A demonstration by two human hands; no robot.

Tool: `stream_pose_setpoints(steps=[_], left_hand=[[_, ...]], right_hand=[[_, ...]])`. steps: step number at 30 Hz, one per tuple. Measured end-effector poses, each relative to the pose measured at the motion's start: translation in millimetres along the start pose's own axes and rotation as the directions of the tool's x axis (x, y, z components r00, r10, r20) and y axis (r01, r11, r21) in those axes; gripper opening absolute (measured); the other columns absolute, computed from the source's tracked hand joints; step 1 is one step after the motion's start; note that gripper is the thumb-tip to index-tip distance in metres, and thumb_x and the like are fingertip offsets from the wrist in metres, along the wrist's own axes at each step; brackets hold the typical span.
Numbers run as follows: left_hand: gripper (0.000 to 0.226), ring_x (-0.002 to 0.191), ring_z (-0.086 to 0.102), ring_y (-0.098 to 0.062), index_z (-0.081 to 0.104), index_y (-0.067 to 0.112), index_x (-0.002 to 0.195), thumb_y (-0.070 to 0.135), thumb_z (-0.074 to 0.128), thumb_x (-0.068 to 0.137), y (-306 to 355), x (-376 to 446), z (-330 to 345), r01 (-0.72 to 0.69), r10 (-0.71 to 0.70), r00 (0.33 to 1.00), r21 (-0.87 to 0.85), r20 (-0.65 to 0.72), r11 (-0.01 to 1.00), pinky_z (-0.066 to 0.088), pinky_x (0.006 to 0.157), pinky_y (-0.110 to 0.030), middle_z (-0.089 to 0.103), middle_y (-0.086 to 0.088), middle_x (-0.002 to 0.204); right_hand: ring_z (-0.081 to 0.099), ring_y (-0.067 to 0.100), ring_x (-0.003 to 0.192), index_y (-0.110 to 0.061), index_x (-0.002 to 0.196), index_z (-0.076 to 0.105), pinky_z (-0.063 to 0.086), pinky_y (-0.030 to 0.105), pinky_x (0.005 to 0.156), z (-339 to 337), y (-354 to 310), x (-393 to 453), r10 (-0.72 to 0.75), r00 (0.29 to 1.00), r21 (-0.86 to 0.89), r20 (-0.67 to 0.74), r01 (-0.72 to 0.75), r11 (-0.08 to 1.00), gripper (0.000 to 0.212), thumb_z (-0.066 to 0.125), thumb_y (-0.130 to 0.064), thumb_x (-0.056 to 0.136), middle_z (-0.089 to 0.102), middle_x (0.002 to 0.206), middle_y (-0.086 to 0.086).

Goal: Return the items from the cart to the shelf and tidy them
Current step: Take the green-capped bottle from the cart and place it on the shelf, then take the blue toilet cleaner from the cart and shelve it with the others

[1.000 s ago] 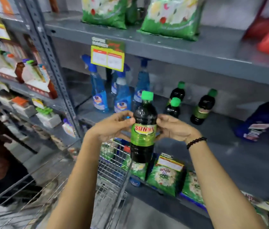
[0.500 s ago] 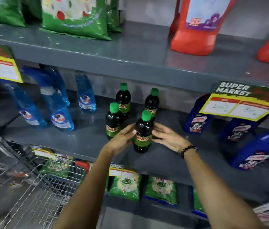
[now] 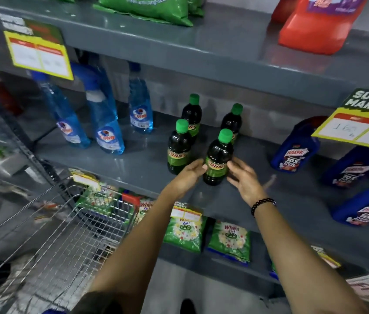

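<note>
On middle shelf (image 3: 133, 164): dark green-capped bottle (image 3: 217, 159), upright, left hand (image 3: 188, 174) and right hand (image 3: 243, 177) grip grasping its sides.

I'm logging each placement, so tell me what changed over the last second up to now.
The dark bottle went from being held up in front of the shelf to standing on the shelf, front right of the group. The left hand and right hand now flank it, fingers loosening. The three other dark bottles and the blue spray bottles stayed put.
</note>
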State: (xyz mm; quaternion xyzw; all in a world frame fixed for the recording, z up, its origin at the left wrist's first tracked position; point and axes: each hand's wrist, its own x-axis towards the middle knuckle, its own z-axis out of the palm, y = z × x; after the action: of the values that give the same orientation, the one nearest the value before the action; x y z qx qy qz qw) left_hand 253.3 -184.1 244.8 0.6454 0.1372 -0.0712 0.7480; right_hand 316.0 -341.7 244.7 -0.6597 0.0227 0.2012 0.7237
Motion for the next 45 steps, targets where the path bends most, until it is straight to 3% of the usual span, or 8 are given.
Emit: stream_pose_setpoints(steps=[6, 12, 16, 19, 28, 31, 35, 45], left_hand=[[0.038, 0.119, 0.049, -0.024, 0.047, 0.006, 0.129, 0.023, 0.045, 0.095, -41, -76, -58, 0.055, -0.064, 0.989, -0.071, -0.13, 0.996, 0.039, 0.099, -0.035, 0.053, -0.01, 0.123], [0.019, 0.083, 0.062, -0.013, 0.056, 0.013, 0.106, 0.023, 0.044, 0.095, -93, -159, -156, 0.052, -0.175, 0.925, -0.343, -0.337, 0.938, 0.049, 0.071, -0.023, 0.066, -0.001, 0.093], [0.035, 0.097, 0.057, -0.021, 0.054, 0.006, 0.123, 0.024, 0.045, 0.094, -144, -212, -225, 0.127, -0.371, 0.769, -0.445, -0.52, 0.886, 0.045, 0.083, -0.031, 0.063, -0.008, 0.113], [0.025, 0.096, 0.052, -0.018, 0.055, 0.015, 0.112, 0.027, 0.041, 0.095, -186, -255, -257, 0.062, -0.485, 0.607, -0.571, -0.63, 0.819, 0.039, 0.083, -0.032, 0.06, -0.002, 0.106], [0.027, 0.054, 0.045, -0.011, 0.047, 0.018, 0.07, 0.021, 0.039, 0.095, -343, -316, -292, -0.232, -0.842, 0.148, -0.846, -0.519, 0.481, 0.036, 0.047, -0.018, 0.049, 0.0, 0.06], [0.026, 0.086, 0.057, -0.018, 0.058, 0.009, 0.094, 0.023, 0.036, 0.096, -402, -305, -283, -0.298, -0.87, 0.14, -0.858, -0.473, 0.419, 0.049, 0.075, -0.029, 0.062, -0.003, 0.09], [0.033, 0.043, 0.058, -0.001, 0.052, 0.02, 0.07, 0.028, 0.034, 0.096, -428, -282, -282, -0.351, -0.891, 0.097, -0.853, -0.443, 0.386, 0.041, 0.035, -0.01, 0.063, 0.004, 0.058], [0.025, 0.053, 0.057, -0.013, 0.053, 0.015, 0.072, 0.015, 0.035, 0.089, -438, -268, -286, -0.371, -0.877, 0.09, -0.833, -0.471, 0.409, 0.047, 0.049, -0.022, 0.058, -0.003, 0.065]], right_hand=[[0.062, 0.028, 0.092, -0.008, 0.097, 0.061, 0.055, 0.034, 0.08, 80, 44, -44, 0.123, 0.892, 0.202, -0.435, -0.036, 0.979, 0.017, 0.055, -0.024, 0.091, 0.063, 0.099, 0.009], [0.049, 0.014, 0.066, -0.014, 0.077, 0.053, 0.044, 0.034, 0.069, 217, 97, -82, 0.134, 0.982, -0.024, -0.135, -0.139, 0.99, 0.017, 0.051, -0.021, 0.093, 0.052, 0.072, 0.003], [0.05, 0.023, 0.062, -0.011, 0.075, 0.054, 0.044, 0.033, 0.062, 298, 143, -100, 0.259, 0.958, -0.331, 0.125, -0.206, 0.921, 0.024, 0.044, -0.02, 0.095, 0.051, 0.069, 0.012], [0.056, 0.048, 0.105, 0.014, 0.116, 0.049, 0.049, 0.053, 0.093, 346, 194, -109, 0.437, 0.869, -0.55, 0.231, -0.254, 0.796, 0.041, 0.045, -0.022, 0.096, 0.056, 0.116, 0.037], [0.048, 0.022, 0.097, -0.006, 0.133, 0.041, 0.044, 0.038, 0.082, 415, 377, -132, 0.876, 0.449, -0.946, 0.174, -0.17, 0.275, 0.042, 0.042, -0.027, 0.096, 0.054, 0.105, 0.008], [0.054, 0.034, 0.113, 0.007, 0.131, 0.042, 0.042, 0.038, 0.079, 416, 433, -134, 0.891, 0.42, -0.977, 0.175, -0.036, 0.21, 0.043, 0.039, -0.02, 0.097, 0.06, 0.118, 0.019], [0.056, 0.033, 0.112, 0.008, 0.122, 0.051, 0.048, 0.039, 0.089, 414, 479, -131, 0.875, 0.441, -0.979, 0.201, 0.119, 0.165, 0.043, 0.04, -0.025, 0.097, 0.055, 0.131, 0.026], [0.062, 0.034, 0.105, -0.007, 0.12, 0.049, 0.051, 0.048, 0.093, 401, 506, -122, 0.846, 0.439, -0.946, 0.301, 0.247, 0.209, 0.036, 0.044, -0.031, 0.094, 0.061, 0.12, 0.018]])
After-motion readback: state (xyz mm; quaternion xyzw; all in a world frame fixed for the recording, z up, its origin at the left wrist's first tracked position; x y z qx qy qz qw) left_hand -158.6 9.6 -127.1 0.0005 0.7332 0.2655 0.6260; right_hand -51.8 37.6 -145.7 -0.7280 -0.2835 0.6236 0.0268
